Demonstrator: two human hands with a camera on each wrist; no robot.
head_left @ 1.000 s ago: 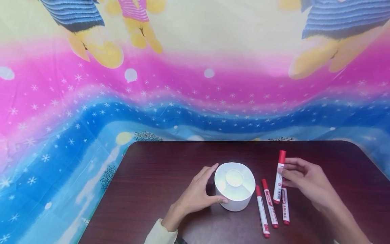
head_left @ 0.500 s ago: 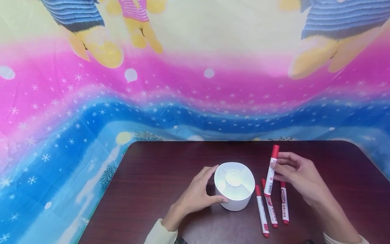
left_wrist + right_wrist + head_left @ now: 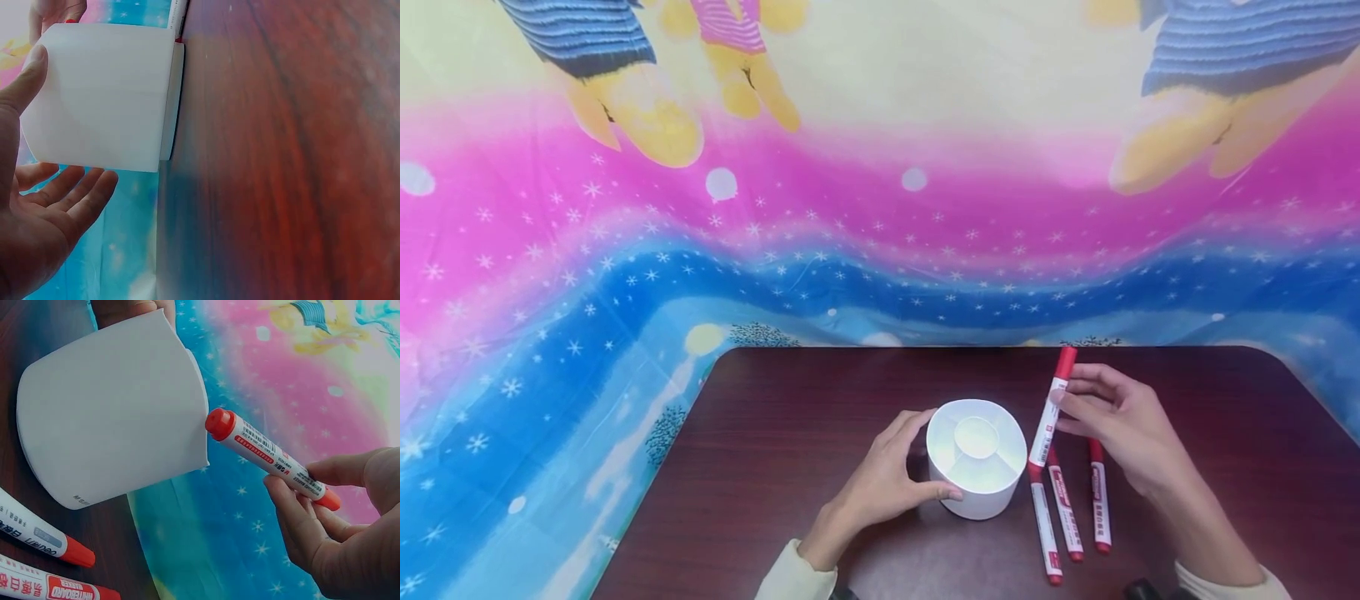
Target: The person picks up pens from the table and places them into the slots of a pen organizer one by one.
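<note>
A round white pen holder (image 3: pixel 979 505) with divided compartments and an inner ring stands on the dark wooden table. My left hand (image 3: pixel 891 477) holds it from the left, thumb at the front wall and fingers round the far side; the left wrist view shows the holder's wall (image 3: pixel 103 97) between them. To the right, my right hand (image 3: pixel 1127 429) pinches a red-capped whiteboard marker (image 3: pixel 1048 427) between thumb and fingers. The marker is raised and tilted, red cap up, its lower end close to the holder's right rim. In the right wrist view that marker (image 3: pixel 265 453) hangs just beyond the rim.
Three more red-and-white markers lie on the table right of the holder: a left one (image 3: pixel 1047 533), a middle one (image 3: pixel 1067 521) and a right one (image 3: pixel 1101 504). A colourful cartoon-print cloth (image 3: pixel 850 208) hangs behind the table's back edge.
My right hand has moved left and slightly away from me with the marker, which now leans more and is nearer the pen holder. My left hand and the holder stay in place.
</note>
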